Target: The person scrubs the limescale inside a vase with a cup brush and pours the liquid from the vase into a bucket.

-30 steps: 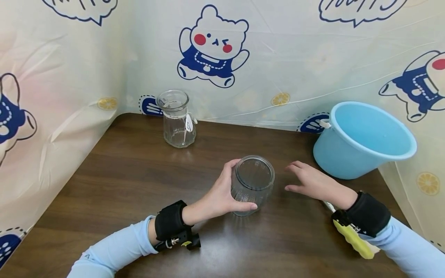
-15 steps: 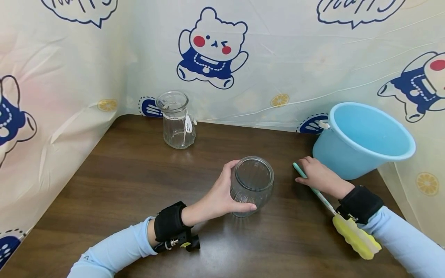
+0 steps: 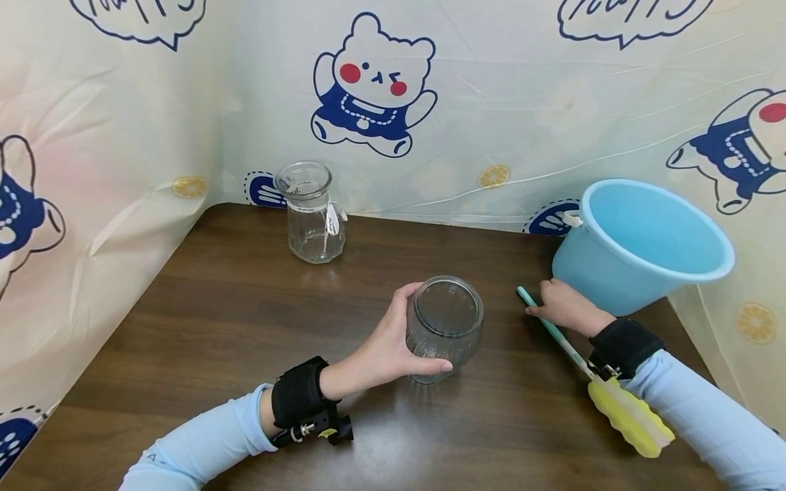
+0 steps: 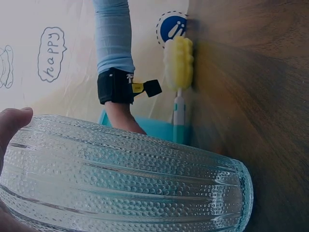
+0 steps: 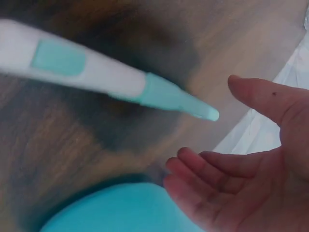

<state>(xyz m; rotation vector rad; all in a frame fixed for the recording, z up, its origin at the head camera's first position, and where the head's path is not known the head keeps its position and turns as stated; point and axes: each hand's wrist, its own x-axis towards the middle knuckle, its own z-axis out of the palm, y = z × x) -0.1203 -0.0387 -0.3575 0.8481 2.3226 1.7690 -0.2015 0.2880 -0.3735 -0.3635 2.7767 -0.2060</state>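
Observation:
My left hand [image 3: 383, 344] grips a clear ribbed glass jar [image 3: 445, 334], thumb on the near side and fingers behind it. Dimpled glass of this jar [image 4: 125, 179] fills the lower left wrist view. A bottle brush with a yellow-and-white sponge head [image 3: 629, 416] and a teal-and-white handle [image 3: 561, 341] lies on the right of the table. Over the handle's far end reaches my right hand [image 3: 571, 307]. In the right wrist view, the thumb and fingers of this hand [image 5: 241, 169] are spread apart beside the handle tip [image 5: 203, 111], holding nothing.
A light blue bucket [image 3: 571, 273] stands at the back right, close beside my right hand. Near the back edge of the brown table [image 3: 245, 307] is a second glass jar [image 3: 316, 232] with a small tag. Printed sheeting [image 3: 491, 102] hangs behind.
My right hand has moved right, toward the bucket and along the brush handle, uncovering the handle's tip. The left hand and its jar have stayed in place.

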